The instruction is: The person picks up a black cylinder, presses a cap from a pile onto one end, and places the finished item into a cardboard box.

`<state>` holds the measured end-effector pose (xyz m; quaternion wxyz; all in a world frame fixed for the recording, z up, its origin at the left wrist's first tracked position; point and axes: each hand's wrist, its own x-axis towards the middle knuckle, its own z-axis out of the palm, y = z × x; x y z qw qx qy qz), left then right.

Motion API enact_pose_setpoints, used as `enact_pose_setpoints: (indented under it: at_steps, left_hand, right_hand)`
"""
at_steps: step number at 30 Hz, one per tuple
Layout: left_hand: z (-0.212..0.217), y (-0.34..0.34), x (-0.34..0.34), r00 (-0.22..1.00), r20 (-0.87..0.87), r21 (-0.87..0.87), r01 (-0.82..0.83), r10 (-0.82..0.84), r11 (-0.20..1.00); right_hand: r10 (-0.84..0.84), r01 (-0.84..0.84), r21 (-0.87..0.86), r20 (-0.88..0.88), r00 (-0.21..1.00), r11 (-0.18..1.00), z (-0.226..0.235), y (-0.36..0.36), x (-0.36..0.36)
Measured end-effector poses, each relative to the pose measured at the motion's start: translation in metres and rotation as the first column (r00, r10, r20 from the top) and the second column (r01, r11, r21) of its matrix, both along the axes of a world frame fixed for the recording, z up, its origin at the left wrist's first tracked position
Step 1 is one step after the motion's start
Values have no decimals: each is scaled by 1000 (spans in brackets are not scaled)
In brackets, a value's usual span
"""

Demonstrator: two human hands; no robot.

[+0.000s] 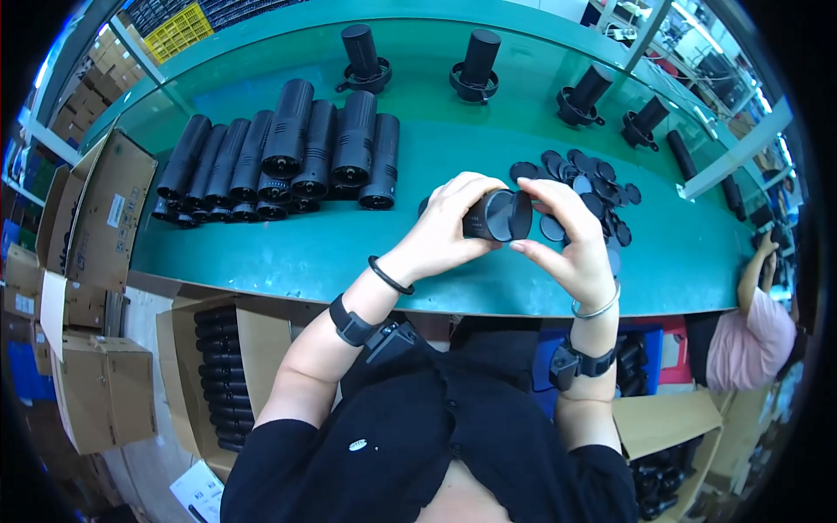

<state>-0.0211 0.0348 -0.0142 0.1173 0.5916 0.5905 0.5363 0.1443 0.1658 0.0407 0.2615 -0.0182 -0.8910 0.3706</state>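
Note:
In front of me, above the green table, my left hand (451,220) is wrapped round a black cylindrical tube (485,220) lying sideways. A round black cap (521,215) stands tilted at the tube's right end. My right hand (568,228) pinches that cap by its rim between thumb and fingers. Whether the cap is seated on the tube cannot be told. Just behind my right hand lies a loose heap of round black caps (602,185). To the left of my hands, black tubes (288,131) are stacked in a pile.
Several black tubes on ringed stands (478,65) line the table's (261,261) far side. An open carton (270,349) with black tubes sits below the front edge; more cartons (105,392) stand left. A blue crate (652,349) is lower right. Another person (754,344) works at the far right.

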Motion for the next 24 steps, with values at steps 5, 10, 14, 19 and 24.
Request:
enact_pose_setpoints:
  at_steps: [5,10,14,19,24]
  left_hand:
    - [-5,-2,11,997,-49,-16,-61,61,998]
    - [-11,6,13,997,-61,-15,-44,43,999]
    - [-10,6,11,992,-118,-47,-41,36,998]
    - [-6,2,10,994,-106,-9,-23,22,1000]
    - [-12,3,9,997,-70,-30,-47,45,998]
  right_hand:
    - [-59,57,228,0,998,972,0,-7,-1]
    - [-105,96,265,21,994,959,-3,-8,3]
    - [-116,103,263,34,993,959,-3,-8,1]
    - [-105,93,290,26,994,953,-3,-8,0]
    - [-134,119,338,22,991,933,-3,-15,-3]
